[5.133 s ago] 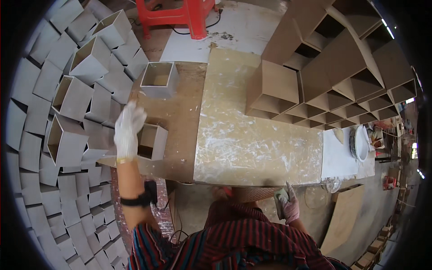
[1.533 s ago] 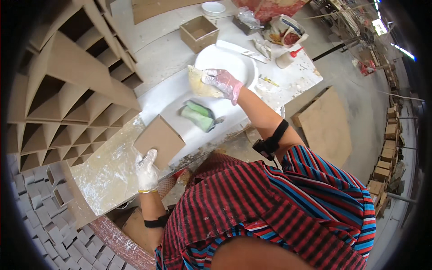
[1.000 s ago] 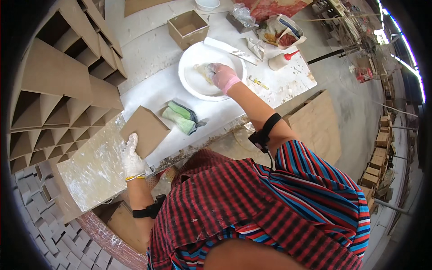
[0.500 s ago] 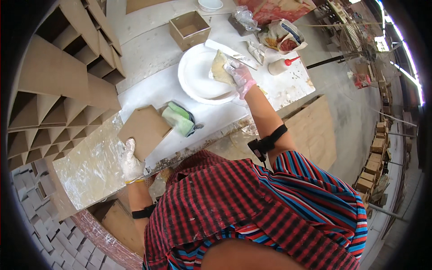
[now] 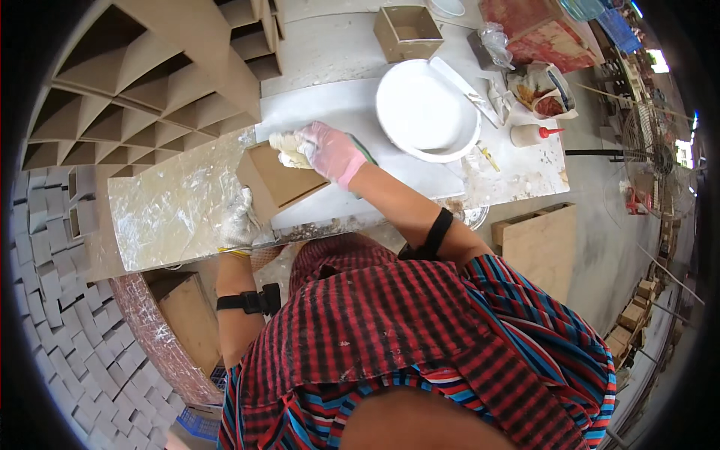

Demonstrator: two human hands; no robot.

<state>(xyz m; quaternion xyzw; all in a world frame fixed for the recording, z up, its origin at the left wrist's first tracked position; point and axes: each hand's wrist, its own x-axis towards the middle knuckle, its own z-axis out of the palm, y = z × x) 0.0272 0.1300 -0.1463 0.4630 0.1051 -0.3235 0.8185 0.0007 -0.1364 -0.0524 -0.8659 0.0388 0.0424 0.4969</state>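
A brown fibreboard box sits tilted toward me at the near edge of the table. My left hand, in a white knit glove, grips its near left side. My right hand, in a thin pinkish glove, is closed around a cream sponge at the box's far edge; whether the sponge touches the board I cannot tell. Behind that hand the green cloth is mostly hidden. To the right stands a round white basin with white contents. Across its rim lies a flat white scraper.
A second brown box stands behind the basin. A white bottle with a red nozzle and a bag are at the right. Stacked brown compartment units crowd the left. Grey-white pieces cover the lower left.
My right hand has moved left from the basin to the box, carrying the sponge. The box is now tipped so that its recessed side shows. The view has shifted left.
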